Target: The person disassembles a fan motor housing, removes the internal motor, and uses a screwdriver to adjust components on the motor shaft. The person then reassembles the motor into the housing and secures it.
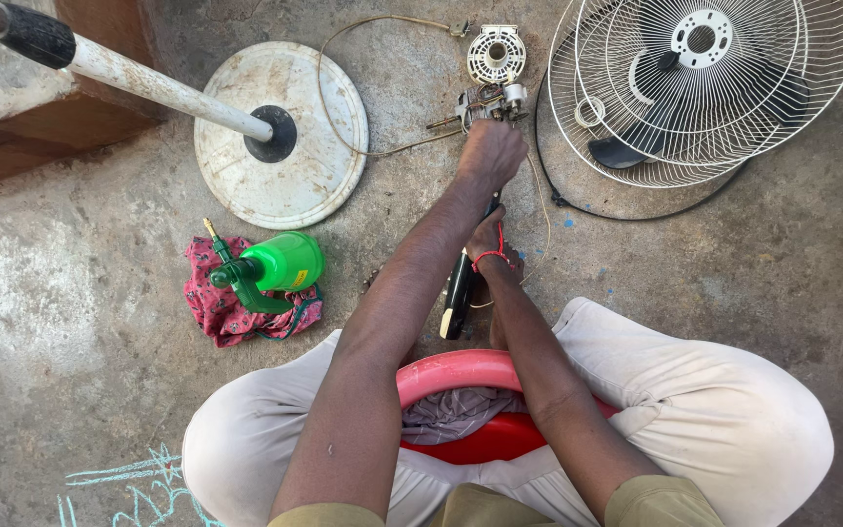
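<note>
L hand (pixel 490 154) reaches fwd, closed over the small fan motor assembly (pixel 488 101) on the concrete floor (pixel 100 293). R hand (pixel 486 239) grips a black-handled tool (pixel 458 293) (tip hidden). Green spray bottle (pixel 273 265) lies on a pink rag (pixel 215 307), well apart.

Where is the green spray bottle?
In the head view, the green spray bottle lies on its side on a pink cloth, on the concrete floor to the person's left, just below the round white fan base.
</note>
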